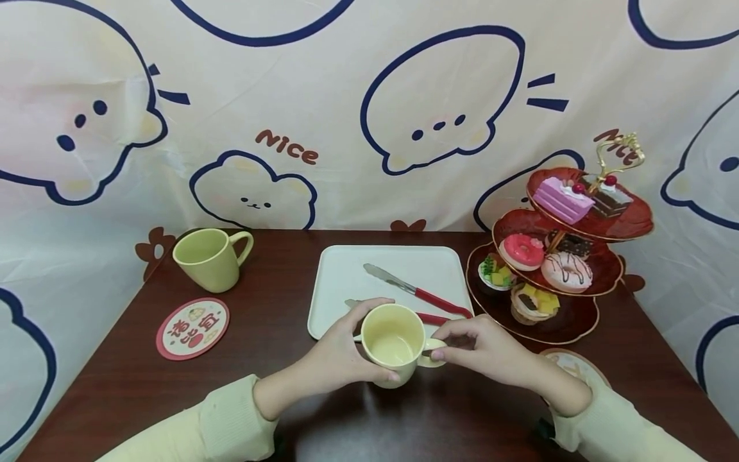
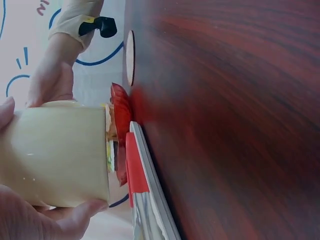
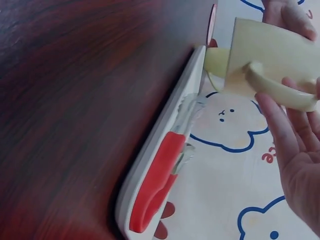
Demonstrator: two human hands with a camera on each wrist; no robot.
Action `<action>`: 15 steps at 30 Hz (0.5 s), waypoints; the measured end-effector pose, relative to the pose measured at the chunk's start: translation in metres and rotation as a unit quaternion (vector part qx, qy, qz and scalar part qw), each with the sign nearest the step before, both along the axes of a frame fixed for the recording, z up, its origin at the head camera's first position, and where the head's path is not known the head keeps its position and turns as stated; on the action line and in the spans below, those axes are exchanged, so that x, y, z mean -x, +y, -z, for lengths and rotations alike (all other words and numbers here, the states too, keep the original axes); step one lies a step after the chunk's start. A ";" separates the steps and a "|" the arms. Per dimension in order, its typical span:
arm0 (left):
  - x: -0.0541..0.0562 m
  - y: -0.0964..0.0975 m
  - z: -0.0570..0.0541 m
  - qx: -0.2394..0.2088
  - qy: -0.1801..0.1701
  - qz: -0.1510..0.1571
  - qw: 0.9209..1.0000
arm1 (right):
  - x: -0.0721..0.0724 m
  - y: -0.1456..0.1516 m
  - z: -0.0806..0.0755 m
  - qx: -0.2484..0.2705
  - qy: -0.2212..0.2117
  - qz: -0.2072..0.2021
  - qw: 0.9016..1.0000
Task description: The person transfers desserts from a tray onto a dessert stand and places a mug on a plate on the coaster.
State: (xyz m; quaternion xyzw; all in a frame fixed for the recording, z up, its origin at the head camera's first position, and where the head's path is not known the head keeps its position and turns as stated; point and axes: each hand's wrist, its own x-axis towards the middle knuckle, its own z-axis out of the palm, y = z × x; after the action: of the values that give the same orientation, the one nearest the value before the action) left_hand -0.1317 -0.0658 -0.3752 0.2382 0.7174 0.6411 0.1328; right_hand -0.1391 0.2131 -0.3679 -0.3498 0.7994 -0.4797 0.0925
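Observation:
A pale yellow-green mug (image 1: 394, 333) is held between both hands, raised off the table in both wrist views. My left hand (image 1: 340, 359) grips the mug's body from the left, its thumb across the near side. On the other side, my right hand (image 1: 485, 353) pinches the mug's handle (image 3: 280, 92) between thumb and fingers. Behind the mug lies a white tray (image 1: 340, 276) carrying two knives with red handles. One knife (image 1: 424, 295) lies slantwise on it; the other knife (image 1: 430, 319) is partly hidden by the left hand and the mug.
At the back left stands a second yellow-green mug (image 1: 210, 260), with a round pink-rimmed coaster (image 1: 193, 328) in front of it. A three-tier red stand (image 1: 626, 221) with toy cakes and doughnuts stands at the right. Another coaster (image 1: 571, 364) is partly covered by the right forearm.

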 end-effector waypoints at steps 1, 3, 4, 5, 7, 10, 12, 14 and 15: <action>0.001 0.000 -0.001 0.005 0.002 0.000 1.000 | -0.001 0.000 -0.002 -0.003 -0.006 0.007 1.000; 0.003 0.000 -0.002 0.016 0.009 0.004 1.000 | -0.005 -0.001 -0.006 -0.009 -0.020 0.025 0.999; 0.004 0.000 -0.003 0.024 0.015 0.006 1.000 | -0.007 -0.001 -0.008 -0.009 -0.031 0.036 0.999; 0.006 0.000 -0.005 0.032 0.023 0.009 0.999 | -0.009 -0.001 -0.010 -0.006 -0.040 0.045 0.998; 0.011 0.000 -0.010 0.047 0.040 0.017 0.998 | -0.012 -0.001 -0.013 0.006 -0.052 0.058 0.997; 0.018 0.000 -0.018 0.055 0.052 0.032 0.997 | -0.015 -0.001 -0.017 0.032 -0.070 0.073 0.994; 0.021 0.000 -0.023 0.055 0.053 0.043 0.996 | -0.016 -0.001 -0.019 0.046 -0.070 0.079 0.993; 0.022 0.000 -0.026 0.053 0.048 0.051 0.996 | -0.018 0.000 -0.020 0.053 -0.071 0.085 0.992; 0.022 0.001 -0.027 0.054 0.045 0.052 0.996 | -0.018 0.000 -0.021 0.056 -0.070 0.085 0.992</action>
State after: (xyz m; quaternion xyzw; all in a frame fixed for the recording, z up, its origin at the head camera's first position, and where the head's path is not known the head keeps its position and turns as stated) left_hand -0.1538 -0.0652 -0.3485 0.2963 0.7430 0.5822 0.1459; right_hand -0.1208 0.2132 -0.3472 -0.2508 0.7896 -0.5532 0.0873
